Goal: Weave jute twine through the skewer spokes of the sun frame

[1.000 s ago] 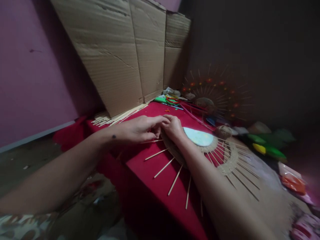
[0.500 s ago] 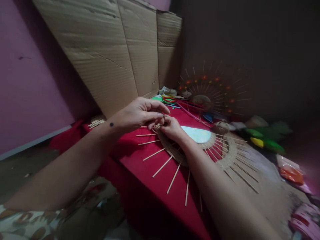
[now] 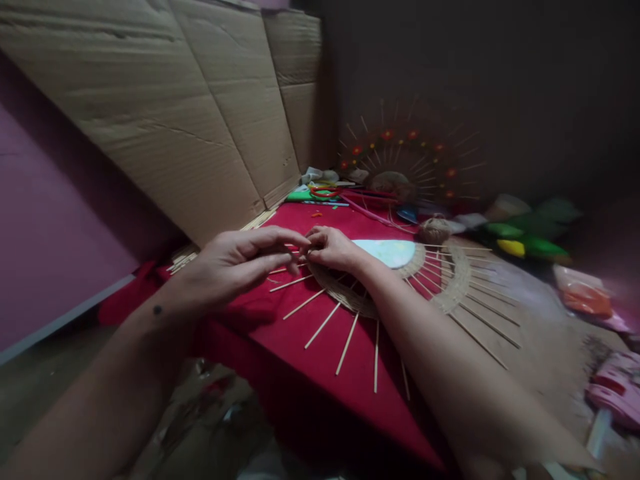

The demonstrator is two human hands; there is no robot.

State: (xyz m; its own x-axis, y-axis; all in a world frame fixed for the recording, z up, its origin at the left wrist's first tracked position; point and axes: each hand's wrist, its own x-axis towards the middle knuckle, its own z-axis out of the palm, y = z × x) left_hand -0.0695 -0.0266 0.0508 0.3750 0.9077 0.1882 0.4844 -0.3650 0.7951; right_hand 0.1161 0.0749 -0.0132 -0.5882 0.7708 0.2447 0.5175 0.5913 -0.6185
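Observation:
A half-round piece lies on the red cloth. Thin wooden sticks fan out from its pale half-disc, and a woven twine band runs across them. My right hand is closed at the band's left end, its fingertips pinching the twine edge; the exact grip is partly hidden. My left hand hovers just left of it, fingers stretched and thumb apart, its fingertips close to the right hand's. No held thing shows in the left hand. Behind the right forearm, part of the band is hidden.
A ball of twine sits behind the piece. Cardboard stands at the back left, with loose sticks at its foot. A finished-looking stick fan with red flowers leans behind. A pink object lies at right.
My left hand has drawn back left and down from the right hand, and its fingers have straightened. The right hand stays at the band's end. The camera view has shifted slightly.

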